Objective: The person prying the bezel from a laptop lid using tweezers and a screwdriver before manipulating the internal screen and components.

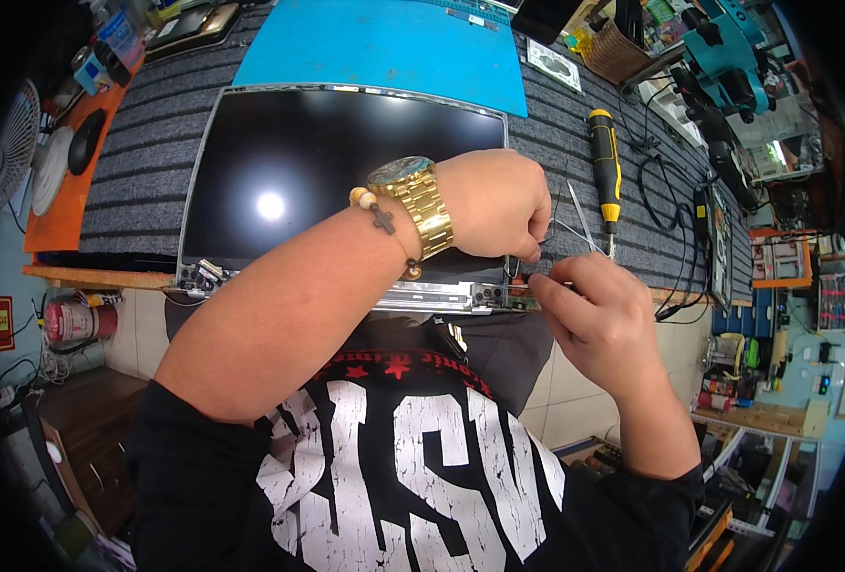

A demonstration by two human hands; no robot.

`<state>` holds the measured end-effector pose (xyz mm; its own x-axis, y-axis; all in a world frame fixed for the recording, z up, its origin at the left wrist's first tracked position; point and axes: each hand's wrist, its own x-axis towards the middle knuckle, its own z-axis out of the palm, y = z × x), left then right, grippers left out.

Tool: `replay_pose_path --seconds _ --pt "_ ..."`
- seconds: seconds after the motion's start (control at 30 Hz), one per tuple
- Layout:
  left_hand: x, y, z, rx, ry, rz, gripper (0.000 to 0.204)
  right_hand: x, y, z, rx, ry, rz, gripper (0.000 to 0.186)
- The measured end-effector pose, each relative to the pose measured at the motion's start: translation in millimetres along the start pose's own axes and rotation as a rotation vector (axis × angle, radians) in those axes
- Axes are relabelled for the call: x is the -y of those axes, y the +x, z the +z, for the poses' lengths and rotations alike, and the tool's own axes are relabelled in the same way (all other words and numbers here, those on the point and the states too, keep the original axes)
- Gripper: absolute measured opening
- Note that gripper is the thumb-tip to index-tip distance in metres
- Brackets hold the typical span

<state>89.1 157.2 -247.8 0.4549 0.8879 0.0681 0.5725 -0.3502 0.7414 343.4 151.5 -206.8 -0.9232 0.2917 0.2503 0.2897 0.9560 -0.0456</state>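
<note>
A bare laptop screen (279, 181) in its lid lies on the ridged grey mat before me, its hinge strip (442, 294) along the near edge. My left hand (494, 205), wearing a gold watch (427, 205) and a beaded bracelet (381, 217), reaches across the panel to its near right corner. Its thumb and fingers are pinched together there. Just beyond that corner, my right hand (599, 315) also closes in a pinch, fingertips close to the left ones. Whatever lies between the fingertips is too small and hidden to name.
Right of the screen lie a yellow-and-black screwdriver (605, 167) and thin metal tweezers (580, 217). Black cables (666, 181) and a dark laptop part (715, 243) are farther right. Behind is a blue work mat (384, 48); a teal microscope (725, 57) stands back right.
</note>
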Motion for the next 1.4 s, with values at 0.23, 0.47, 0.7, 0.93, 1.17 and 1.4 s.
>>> replay_pose_path --seconds 0.23,0.47,0.7,0.93,1.17,1.4 --pt "-2 -1 -2 0.007 0.003 -0.021 0.022 0 -7 7 -0.039 -0.093 -0.086 0.022" --pt "4 2 2 -0.015 -0.01 0.02 0.023 2 -6 5 -0.044 -0.138 -0.141 0.023" --pt "3 2 1 -0.005 0.004 0.02 0.022 3 -6 4 -0.033 -0.153 -0.136 0.025" --pt "3 1 3 -0.011 -0.001 0.014 0.022 10 -6 4 -0.019 -0.199 -0.12 0.025" --pt "0 1 0 0.009 0.001 -0.013 0.022 11 -8 7 -0.046 -0.219 -0.134 0.021" --pt "0 0 0 0.0 0.009 -0.001 0.022 14 -11 12 -0.064 -0.216 -0.114 0.021"
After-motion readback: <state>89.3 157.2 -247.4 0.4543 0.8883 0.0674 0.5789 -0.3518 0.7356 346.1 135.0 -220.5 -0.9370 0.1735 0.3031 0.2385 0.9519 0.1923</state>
